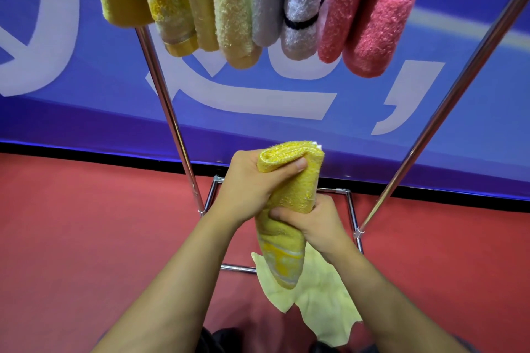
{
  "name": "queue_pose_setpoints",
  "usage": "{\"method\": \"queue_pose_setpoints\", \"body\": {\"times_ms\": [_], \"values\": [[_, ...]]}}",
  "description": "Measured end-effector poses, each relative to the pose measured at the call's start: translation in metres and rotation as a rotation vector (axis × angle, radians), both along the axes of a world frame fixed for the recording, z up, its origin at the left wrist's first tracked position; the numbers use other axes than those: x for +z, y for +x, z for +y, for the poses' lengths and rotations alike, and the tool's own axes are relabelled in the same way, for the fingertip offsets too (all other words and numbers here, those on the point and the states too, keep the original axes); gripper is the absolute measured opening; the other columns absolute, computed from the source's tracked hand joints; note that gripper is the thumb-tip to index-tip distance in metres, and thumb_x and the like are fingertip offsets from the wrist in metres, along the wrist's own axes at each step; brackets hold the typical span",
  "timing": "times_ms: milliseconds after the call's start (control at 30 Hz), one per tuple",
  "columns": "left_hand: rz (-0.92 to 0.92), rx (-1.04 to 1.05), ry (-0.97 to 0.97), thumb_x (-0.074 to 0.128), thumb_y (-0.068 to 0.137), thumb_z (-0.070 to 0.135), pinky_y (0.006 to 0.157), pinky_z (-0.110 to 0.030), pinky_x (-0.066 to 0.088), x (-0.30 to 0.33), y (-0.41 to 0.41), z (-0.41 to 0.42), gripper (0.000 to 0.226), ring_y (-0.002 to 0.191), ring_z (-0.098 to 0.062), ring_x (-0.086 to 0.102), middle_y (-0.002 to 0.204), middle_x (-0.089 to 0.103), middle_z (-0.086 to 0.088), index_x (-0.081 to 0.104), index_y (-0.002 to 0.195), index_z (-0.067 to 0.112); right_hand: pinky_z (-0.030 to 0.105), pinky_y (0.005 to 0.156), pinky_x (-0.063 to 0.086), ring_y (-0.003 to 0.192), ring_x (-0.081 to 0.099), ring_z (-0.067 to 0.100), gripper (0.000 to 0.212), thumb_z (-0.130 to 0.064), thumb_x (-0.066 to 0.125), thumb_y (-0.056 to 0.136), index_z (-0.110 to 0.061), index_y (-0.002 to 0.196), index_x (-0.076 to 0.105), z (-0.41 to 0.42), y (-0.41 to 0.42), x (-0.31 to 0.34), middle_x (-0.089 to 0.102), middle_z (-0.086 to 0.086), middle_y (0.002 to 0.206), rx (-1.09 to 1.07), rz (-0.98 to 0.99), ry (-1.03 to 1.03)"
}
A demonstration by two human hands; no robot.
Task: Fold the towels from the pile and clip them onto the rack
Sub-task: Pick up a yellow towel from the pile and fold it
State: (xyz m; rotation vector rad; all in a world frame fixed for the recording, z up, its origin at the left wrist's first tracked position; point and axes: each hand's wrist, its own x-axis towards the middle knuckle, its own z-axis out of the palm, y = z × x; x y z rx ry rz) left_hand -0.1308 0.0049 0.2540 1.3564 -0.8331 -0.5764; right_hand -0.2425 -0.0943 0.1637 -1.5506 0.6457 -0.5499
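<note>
Left hand (246,180) pinches the top of the folded yellow towel (289,200), thumb pressed across it; right hand (309,221) curls round its middle; it is folded but not clipped; about eight towels hang on the rack (169,112); one pale cloth (321,295) lies below.

Folded yellow towel (289,180) upright below towels (229,8) hanging on rack (169,112)

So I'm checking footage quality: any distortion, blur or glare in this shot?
Head view: wide-angle bending splays the rack poles outward; hanging towels at the top look slightly soft; the yellow towel and both hands are sharp; lighting is even, with only thin glints on the chrome.
</note>
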Motion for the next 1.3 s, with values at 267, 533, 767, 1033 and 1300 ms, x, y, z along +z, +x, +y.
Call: {"method": "queue_pose_setpoints", "body": {"times_ms": [267, 533, 767, 1033, 1300], "values": [[0.036, 0.094, -0.015, 0.082, 0.085, 0.016, 0.079, -0.028, 0.058, 0.012, 0.007, -0.003, 0.007, 0.080, -0.007, 0.068, 0.092, 0.080, -0.005, 0.081, 0.090, 0.020, 0.039, 0.077, 0.058, 0.078, 0.073, 0.019, 0.019, -0.010, 0.090, 0.072, -0.003, 0.084, 0.078, 0.003, -0.007, -0.048, 0.079, 0.017, 0.089, 0.077, 0.135, 0.131], [0.020, 0.142, -0.060, 0.080, 0.086, 0.014, 0.074, -0.018, 0.056, 0.024, 0.011, -0.006, 0.013, 0.077, -0.001, 0.068, 0.081, 0.077, 0.009, 0.079, 0.086, 0.026, 0.029, 0.076, 0.058, 0.091, 0.077, 0.020, 0.023, -0.009, 0.087, 0.076, -0.012, 0.097, 0.081, 0.004, -0.013, -0.075, 0.080, 0.006, 0.097, 0.207, 0.248, 0.183], [0.022, 0.183, -0.095, 0.080, 0.087, 0.014, 0.072, -0.018, 0.056, 0.030, 0.011, -0.005, 0.010, 0.076, -0.003, 0.069, 0.080, 0.077, 0.008, 0.080, 0.088, 0.024, 0.037, 0.087, 0.060, 0.096, 0.077, 0.021, 0.027, -0.012, 0.089, 0.074, -0.014, 0.100, 0.081, 0.001, -0.023, -0.084, 0.080, 0.002, 0.098, 0.247, 0.327, 0.142], [0.047, 0.100, -0.030, 0.081, 0.085, 0.014, 0.075, -0.021, 0.058, 0.020, 0.000, -0.009, 0.009, 0.079, -0.005, 0.071, 0.086, 0.080, 0.003, 0.080, 0.090, 0.022, 0.041, 0.093, 0.058, 0.100, 0.076, 0.025, 0.044, -0.028, 0.093, 0.065, -0.012, 0.104, 0.078, -0.005, -0.020, -0.059, 0.080, 0.007, 0.103, 0.208, 0.186, 0.182], [0.037, 0.104, 0.032, 0.081, 0.086, 0.018, 0.077, -0.024, 0.057, 0.007, -0.001, -0.017, 0.005, 0.079, -0.005, 0.069, 0.086, 0.079, 0.002, 0.081, 0.091, 0.019, 0.041, 0.085, 0.061, 0.088, 0.076, 0.022, 0.014, -0.011, 0.086, 0.078, -0.010, 0.091, 0.080, -0.005, -0.014, -0.021, 0.080, 0.010, 0.095, 0.125, 0.075, 0.153]]}}
